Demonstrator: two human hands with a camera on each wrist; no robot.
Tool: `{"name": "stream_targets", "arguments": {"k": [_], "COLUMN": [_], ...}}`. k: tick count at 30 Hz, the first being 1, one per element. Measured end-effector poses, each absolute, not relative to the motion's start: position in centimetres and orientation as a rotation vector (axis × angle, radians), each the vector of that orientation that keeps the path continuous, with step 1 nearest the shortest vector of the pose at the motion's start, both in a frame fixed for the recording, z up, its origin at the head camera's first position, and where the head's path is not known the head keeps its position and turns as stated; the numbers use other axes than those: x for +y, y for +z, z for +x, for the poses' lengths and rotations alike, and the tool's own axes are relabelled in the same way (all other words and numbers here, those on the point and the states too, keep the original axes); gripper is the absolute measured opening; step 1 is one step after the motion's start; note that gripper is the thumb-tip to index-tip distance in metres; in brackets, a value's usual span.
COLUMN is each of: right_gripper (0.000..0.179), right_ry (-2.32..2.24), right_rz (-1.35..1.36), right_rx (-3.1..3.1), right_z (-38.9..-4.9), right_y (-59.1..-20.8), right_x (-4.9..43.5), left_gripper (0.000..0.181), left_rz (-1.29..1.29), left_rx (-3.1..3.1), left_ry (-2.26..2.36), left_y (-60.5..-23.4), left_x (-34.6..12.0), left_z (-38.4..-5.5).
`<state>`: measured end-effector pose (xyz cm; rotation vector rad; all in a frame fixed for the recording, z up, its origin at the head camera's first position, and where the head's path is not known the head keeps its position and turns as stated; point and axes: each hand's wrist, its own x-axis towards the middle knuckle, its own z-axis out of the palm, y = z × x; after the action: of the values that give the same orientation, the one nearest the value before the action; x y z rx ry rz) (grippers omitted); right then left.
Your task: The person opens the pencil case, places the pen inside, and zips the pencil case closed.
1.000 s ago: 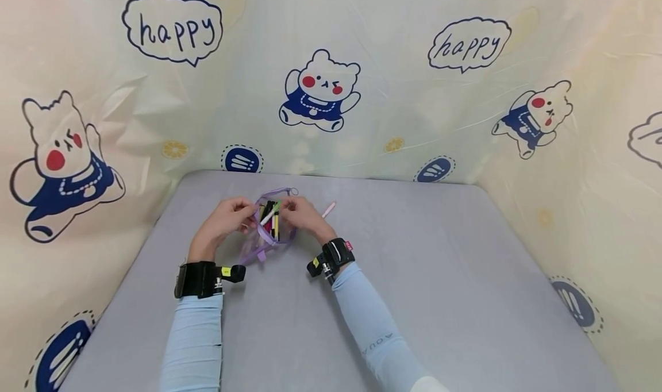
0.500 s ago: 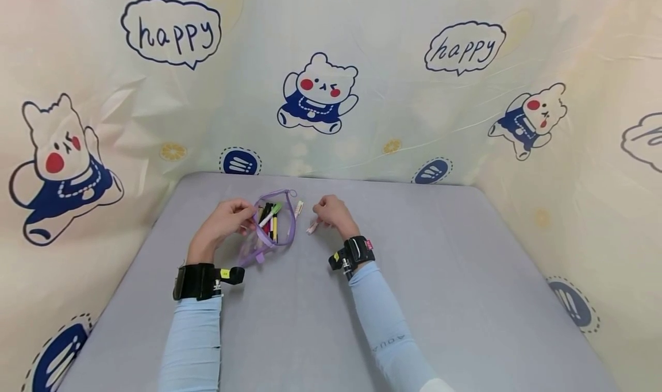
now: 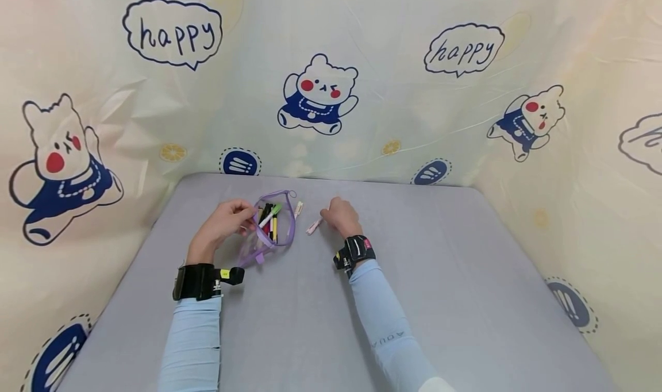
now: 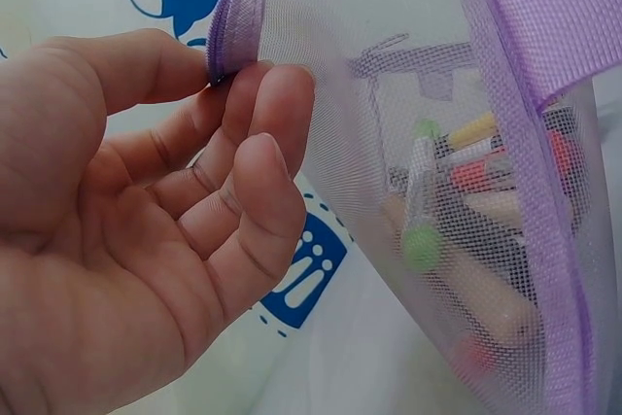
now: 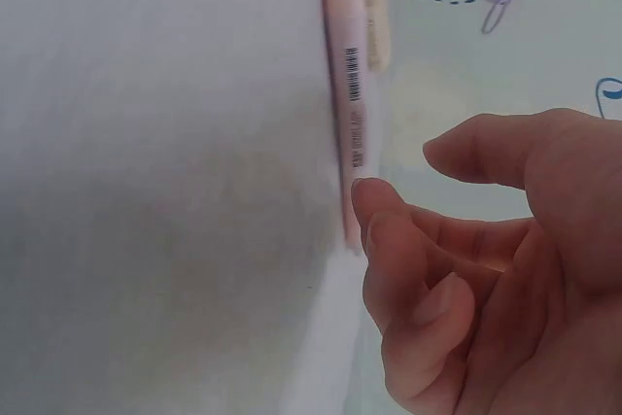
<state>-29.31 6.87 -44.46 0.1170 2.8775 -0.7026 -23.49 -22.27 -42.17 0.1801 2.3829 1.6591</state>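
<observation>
My left hand [image 3: 227, 219] pinches the purple zip edge of a mesh pencil case [image 4: 559, 269] between thumb and fingers, and the case's mouth gapes. Inside lie several pens and markers [image 3: 269, 219], including a white one with green ends. To the right of the case, my right hand [image 3: 342, 216] hovers over or beside a pink pen [image 5: 348, 94] on the table. In the right wrist view its thumb stands apart from the bent fingers, with nothing between them. A fingertip overlaps the pen; I cannot tell whether it touches.
A cream-coloured stick-like item [image 3: 298, 209] lies between the case and the pink pen. The grey table [image 3: 439, 277] meets a printed cloth backdrop [image 3: 383, 104] behind and at both sides.
My right hand has left the mouth of the pencil case and moved right to the pink pen, uncovering the cream-coloured item. The left hand keeps its pinch on the case.
</observation>
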Motion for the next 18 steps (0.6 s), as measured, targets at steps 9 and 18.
{"name": "stream_targets", "arguments": {"k": [9,18], "right_gripper": [0.026,0.024], "right_ry": [-0.627,-0.618], "right_rz": [0.088,0.093], "right_rx": [2.926,2.919], "right_z": [-29.4,-29.3], "right_y": [-45.7,-45.9], "right_x": [6.3,5.7], "left_gripper": [0.032,0.027], "left_rz": [0.171,0.173], "left_rx": [2.393,2.385], "left_ry": [1.645,1.651], "left_y": [-41.9,-42.1], "left_x": [-22.2,-22.1], "left_z": [-23.5,-23.5]}}
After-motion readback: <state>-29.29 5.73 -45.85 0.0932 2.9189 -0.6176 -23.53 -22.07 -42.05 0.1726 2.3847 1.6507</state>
